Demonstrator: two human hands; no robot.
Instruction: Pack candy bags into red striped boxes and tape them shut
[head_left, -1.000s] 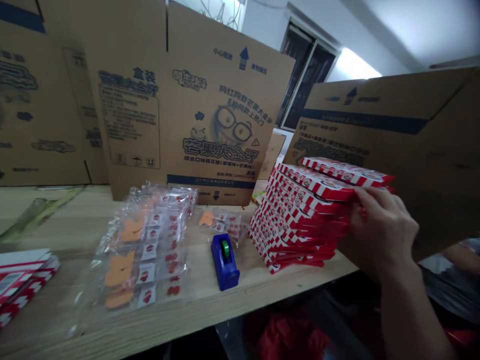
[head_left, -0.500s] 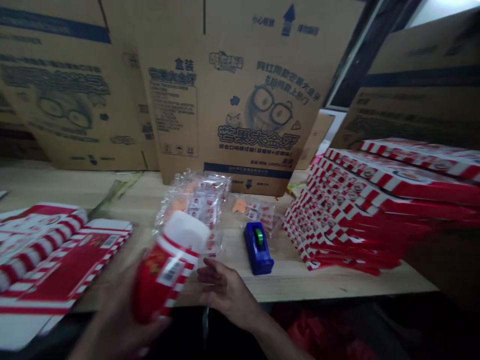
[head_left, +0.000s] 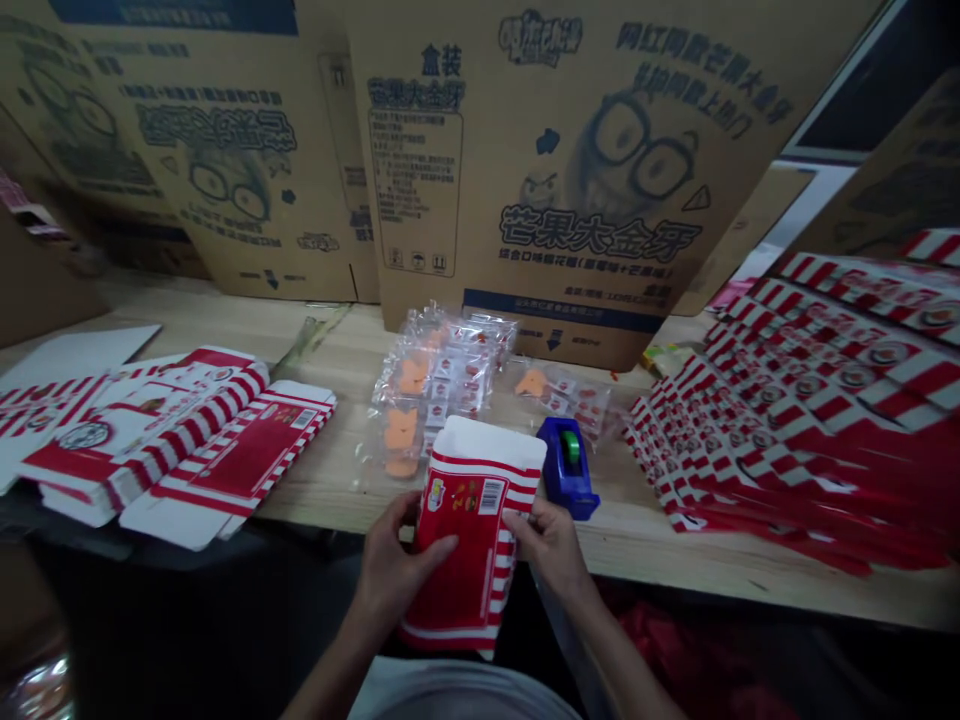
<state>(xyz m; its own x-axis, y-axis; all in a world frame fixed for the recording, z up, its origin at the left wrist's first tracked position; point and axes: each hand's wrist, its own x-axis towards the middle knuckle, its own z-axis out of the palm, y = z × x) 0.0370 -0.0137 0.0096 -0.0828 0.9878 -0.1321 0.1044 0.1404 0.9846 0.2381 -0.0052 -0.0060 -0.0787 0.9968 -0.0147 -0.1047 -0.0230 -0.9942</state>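
Between my hands, in front of the table edge, is a red and white striped carton (head_left: 465,560) with a barcode and a white flap at its top. My left hand (head_left: 397,560) grips its left side, thumb across the red face. On the right edge, my right hand (head_left: 551,545) pinches the carton near the barcode. Just beyond it lie clear plastic packets (head_left: 405,425) with orange pieces and small printed sachets inside. A blue tape dispenser (head_left: 568,475) with a green core stands right of the carton.
Flat striped cartons (head_left: 150,430) lie in a pile at the left. A tall stack of red and white cartons (head_left: 810,410) leans at the right. Large brown cardboard boxes (head_left: 525,180) line the back of the wooden table (head_left: 645,560).
The carton, tilted in my left hand before, has come to the middle and stands more upright. My right hand, open and apart earlier, now holds its right edge. The view has shifted left.
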